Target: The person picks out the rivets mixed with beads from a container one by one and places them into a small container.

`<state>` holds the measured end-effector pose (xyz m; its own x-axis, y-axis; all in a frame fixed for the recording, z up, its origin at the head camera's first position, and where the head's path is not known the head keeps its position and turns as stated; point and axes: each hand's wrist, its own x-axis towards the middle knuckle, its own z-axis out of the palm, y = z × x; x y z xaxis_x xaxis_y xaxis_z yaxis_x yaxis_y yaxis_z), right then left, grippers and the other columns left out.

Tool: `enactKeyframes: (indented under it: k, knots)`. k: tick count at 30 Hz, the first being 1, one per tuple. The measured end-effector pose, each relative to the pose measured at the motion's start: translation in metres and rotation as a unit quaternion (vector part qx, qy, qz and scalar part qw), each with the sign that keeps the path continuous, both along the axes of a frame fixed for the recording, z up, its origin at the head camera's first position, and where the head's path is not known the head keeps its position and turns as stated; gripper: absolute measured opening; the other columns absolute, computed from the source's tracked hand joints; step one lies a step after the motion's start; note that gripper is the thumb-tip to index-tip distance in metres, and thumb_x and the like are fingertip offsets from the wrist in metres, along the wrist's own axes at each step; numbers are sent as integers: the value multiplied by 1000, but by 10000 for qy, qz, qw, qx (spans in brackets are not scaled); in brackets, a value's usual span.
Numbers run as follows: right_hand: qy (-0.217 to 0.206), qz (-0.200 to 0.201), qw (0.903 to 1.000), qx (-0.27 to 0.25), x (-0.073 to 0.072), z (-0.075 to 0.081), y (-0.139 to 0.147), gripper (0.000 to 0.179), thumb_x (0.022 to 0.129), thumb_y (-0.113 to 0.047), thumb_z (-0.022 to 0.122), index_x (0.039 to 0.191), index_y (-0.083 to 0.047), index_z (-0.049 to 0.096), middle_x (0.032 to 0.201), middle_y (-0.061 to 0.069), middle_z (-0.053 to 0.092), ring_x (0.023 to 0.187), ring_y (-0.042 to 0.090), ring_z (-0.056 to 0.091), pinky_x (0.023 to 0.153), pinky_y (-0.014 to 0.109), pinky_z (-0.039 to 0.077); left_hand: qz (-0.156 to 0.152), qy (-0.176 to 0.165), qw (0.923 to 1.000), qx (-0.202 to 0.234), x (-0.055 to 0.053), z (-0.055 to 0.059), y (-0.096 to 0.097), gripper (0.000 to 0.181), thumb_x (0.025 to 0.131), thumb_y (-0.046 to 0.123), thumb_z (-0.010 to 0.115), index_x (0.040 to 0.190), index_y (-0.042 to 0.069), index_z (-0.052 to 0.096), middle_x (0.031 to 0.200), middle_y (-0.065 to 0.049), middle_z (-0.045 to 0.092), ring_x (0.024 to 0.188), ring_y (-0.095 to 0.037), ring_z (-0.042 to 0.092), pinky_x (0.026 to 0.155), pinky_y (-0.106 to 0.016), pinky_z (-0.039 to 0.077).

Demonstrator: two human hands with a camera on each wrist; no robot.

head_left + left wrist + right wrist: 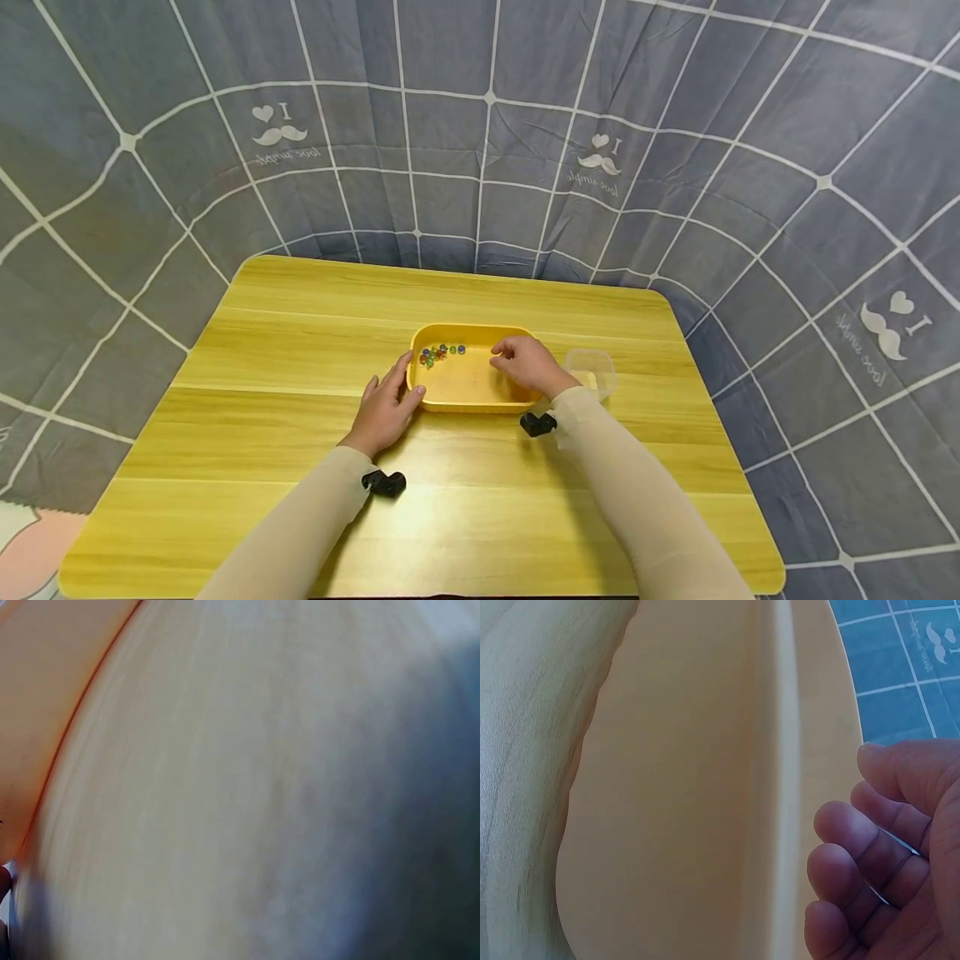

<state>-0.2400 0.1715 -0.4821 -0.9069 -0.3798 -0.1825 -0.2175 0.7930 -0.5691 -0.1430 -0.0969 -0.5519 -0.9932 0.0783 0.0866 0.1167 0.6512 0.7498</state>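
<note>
A shallow yellow tray (465,379) sits on the table, and several coloured glass marbles (436,356) lie in its far left part. My left hand (384,412) rests against the tray's left end, fingers along the outside and thumb at the near left rim. The left wrist view shows the tray's side (56,690) and, at its left edge, only a sliver of a finger. Over the right part of the tray hovers my right hand (528,364), its fingers loosely bent. In the right wrist view nothing shows between the thumb and fingers (845,829).
A small clear plastic container (596,364) stands to the right of the tray, partly behind my right wrist. The wood-grain table (300,350) has rounded corners. A grey curtain (450,150) with white grid lines hangs around its far side and flanks.
</note>
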Motion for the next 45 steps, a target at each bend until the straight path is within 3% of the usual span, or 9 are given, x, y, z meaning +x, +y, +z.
enactKeyframes:
  k: [22,45]
  knots:
    - [-85,-20,10000,-37,-8,-3,-4,32,89,-34,61,113,-13,66,90,-5,63,80,15,55,71,29,49,-23,-23,10000,31,-1,0,-1,64,96,43,45,148,37,9,151,0,28,139,-21,28,114,-54,2]
    - [-78,344,9993,81,-10,-1,-34,30,89,-31,61,113,-15,66,93,-5,65,83,11,57,73,28,50,-65,-40,10000,36,-1,-2,-5,64,95,48,42,149,35,11,151,1,29,139,-21,28,114,-53,2]
